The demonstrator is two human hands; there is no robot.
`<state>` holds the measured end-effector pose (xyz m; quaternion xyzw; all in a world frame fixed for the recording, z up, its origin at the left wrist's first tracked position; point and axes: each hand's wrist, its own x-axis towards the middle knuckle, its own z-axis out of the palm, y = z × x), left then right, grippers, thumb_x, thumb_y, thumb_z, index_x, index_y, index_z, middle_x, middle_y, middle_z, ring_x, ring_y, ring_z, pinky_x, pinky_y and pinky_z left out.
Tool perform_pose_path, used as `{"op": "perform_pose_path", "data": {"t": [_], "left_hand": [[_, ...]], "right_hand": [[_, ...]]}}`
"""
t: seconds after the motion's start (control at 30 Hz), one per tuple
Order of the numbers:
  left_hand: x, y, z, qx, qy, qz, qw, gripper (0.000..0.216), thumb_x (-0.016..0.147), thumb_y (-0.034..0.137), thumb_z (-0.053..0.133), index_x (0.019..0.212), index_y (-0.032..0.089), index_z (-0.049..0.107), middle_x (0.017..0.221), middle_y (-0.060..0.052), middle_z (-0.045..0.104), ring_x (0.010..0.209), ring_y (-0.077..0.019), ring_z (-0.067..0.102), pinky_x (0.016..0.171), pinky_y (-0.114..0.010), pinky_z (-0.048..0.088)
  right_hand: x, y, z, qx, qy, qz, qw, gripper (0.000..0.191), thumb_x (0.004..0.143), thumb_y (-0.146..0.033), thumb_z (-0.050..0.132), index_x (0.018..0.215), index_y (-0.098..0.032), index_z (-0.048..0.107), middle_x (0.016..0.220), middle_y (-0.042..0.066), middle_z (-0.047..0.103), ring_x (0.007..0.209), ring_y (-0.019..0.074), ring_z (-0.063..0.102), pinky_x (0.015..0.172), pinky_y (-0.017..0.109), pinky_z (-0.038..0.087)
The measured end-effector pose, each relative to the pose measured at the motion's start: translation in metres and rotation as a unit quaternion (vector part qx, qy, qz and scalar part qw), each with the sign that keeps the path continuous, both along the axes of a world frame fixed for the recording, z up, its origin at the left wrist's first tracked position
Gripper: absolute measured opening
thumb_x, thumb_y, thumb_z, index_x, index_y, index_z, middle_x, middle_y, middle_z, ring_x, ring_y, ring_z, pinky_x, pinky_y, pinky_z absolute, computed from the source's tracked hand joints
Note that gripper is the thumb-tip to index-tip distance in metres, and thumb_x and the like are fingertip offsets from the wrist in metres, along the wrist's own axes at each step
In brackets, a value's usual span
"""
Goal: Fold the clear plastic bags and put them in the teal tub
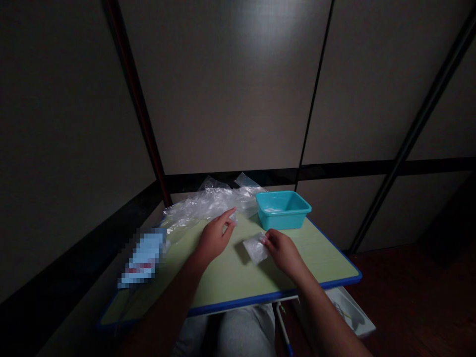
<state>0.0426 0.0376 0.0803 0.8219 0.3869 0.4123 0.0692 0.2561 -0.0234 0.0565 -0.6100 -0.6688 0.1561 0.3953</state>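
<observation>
Nearest, the person's legs in grey trousers point(245, 333) show under the counter's blue front edge. To their right, below the counter, is a white tray point(363, 325) with some thin items in it, too dim to make out. The counter point(217, 287) has a pale yellow-green top. At its left side is a light-blue object point(145, 260), blurred into blocks, with a reddish band.

The right hand point(281, 250) pinches a small clear packet point(256, 248) by its right corner, between thumb and fingers, over the middle of the counter. The left hand point(216, 237) is a little farther out, its thumb and forefinger curved toward each other with a narrow gap; a small clear piece shows there, but I cannot tell whether it is gripped.

Beyond the right hand, a turquoise basin point(286, 220) stands upright with something whitish inside. Left of it, a crumpled heap of clear plastic bags point(208, 204) spreads along the far edge. Behind rises a panelled wall point(230, 99) with dark strips.
</observation>
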Motion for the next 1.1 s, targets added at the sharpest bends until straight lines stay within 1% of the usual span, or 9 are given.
{"op": "perform_pose_path", "data": {"t": [0.07,0.13,0.2,0.3,0.4,0.57,0.77,0.9,1.1], "left_hand": [[0.028,0.019,0.009,-0.020,0.080,-0.024,0.996,0.048,0.089,0.027,0.049,0.136,0.024,0.040,0.090,-0.003,0.068,0.079,-0.0170,0.064,0.071,-0.026,0.048],[0.053,0.035,0.014,-0.017,0.160,-0.042,0.986,0.058,0.086,0.032,0.055,0.140,0.028,0.034,0.097,-0.003,0.067,0.082,-0.0190,0.064,0.069,-0.026,0.046],[0.072,0.050,0.016,-0.007,0.218,-0.052,0.975,0.061,0.084,0.040,0.059,0.139,0.029,0.036,0.102,-0.004,0.066,0.087,-0.0210,0.063,0.071,-0.027,0.046],[0.088,0.066,0.014,0.007,0.255,-0.083,0.963,0.049,0.083,0.045,0.058,0.128,0.027,0.050,0.105,-0.004,0.066,0.092,-0.0210,0.062,0.075,-0.027,0.044],[0.092,0.070,0.009,0.045,0.254,-0.107,0.960,0.030,0.088,0.043,0.051,0.110,0.025,0.061,0.100,-0.003,0.067,0.092,-0.0191,0.061,0.075,-0.025,0.043],[0.084,0.049,-0.002,0.118,0.235,-0.119,0.957,0.030,0.091,0.046,0.046,0.097,0.025,0.066,0.085,-0.001,0.068,0.079,-0.0158,0.061,0.068,-0.024,0.041],[0.067,0.002,0.001,0.230,0.219,-0.173,0.932,0.034,0.092,0.047,0.044,0.090,0.022,0.068,0.063,0.000,0.061,0.060,-0.0121,0.057,0.057,-0.023,0.037],[0.064,-0.017,0.001,0.274,0.190,-0.182,0.925,0.031,0.091,0.043,0.048,0.086,0.020,0.067,0.058,0.001,0.058,0.056,-0.0121,0.054,0.053,-0.025,0.035],[0.063,-0.018,-0.008,0.302,0.151,-0.175,0.925,0.029,0.091,0.040,0.049,0.094,0.018,0.067,0.059,0.001,0.059,0.055,-0.0127,0.055,0.050,-0.025,0.036]], "right_hand": [[0.023,-0.002,0.013,0.022,0.027,-0.003,0.999,0.019,0.083,-0.033,0.049,0.070,-0.020,0.051,0.065,0.002,0.060,0.060,0.0158,0.053,0.055,0.023,0.033],[0.046,-0.003,0.026,0.035,0.047,-0.016,0.998,0.022,0.082,-0.038,0.049,0.069,-0.020,0.050,0.063,0.001,0.058,0.058,0.0154,0.051,0.054,0.024,0.034],[0.069,-0.001,0.037,0.042,0.066,-0.025,0.997,0.025,0.081,-0.042,0.051,0.069,-0.019,0.050,0.063,0.001,0.058,0.058,0.0150,0.051,0.054,0.024,0.035],[0.099,0.004,0.053,0.049,0.093,-0.035,0.994,0.030,0.078,-0.047,0.054,0.069,-0.019,0.051,0.062,0.001,0.057,0.057,0.0142,0.050,0.053,0.024,0.036],[0.120,0.013,0.072,0.055,0.096,-0.041,0.993,0.033,0.073,-0.051,0.057,0.068,-0.019,0.051,0.061,0.001,0.056,0.056,0.0137,0.049,0.052,0.024,0.037],[0.130,0.032,0.096,0.040,0.016,-0.037,0.998,0.035,0.070,-0.052,0.056,0.066,-0.018,0.051,0.062,0.003,0.057,0.057,0.0142,0.049,0.052,0.024,0.036],[0.112,0.054,0.098,-0.033,-0.131,-0.002,0.991,0.024,0.078,-0.040,0.053,0.072,-0.017,0.057,0.062,0.001,0.058,0.057,0.0134,0.049,0.051,0.022,0.033],[0.097,0.065,0.093,-0.074,-0.279,-0.015,0.957,0.017,0.081,-0.031,0.056,0.075,-0.016,0.063,0.069,0.004,0.064,0.061,0.0142,0.054,0.054,0.023,0.032],[0.085,0.073,0.077,-0.117,-0.423,-0.024,0.898,0.019,0.084,-0.030,0.057,0.083,-0.015,0.068,0.082,0.012,0.069,0.074,0.0217,0.062,0.060,0.026,0.036]]}}
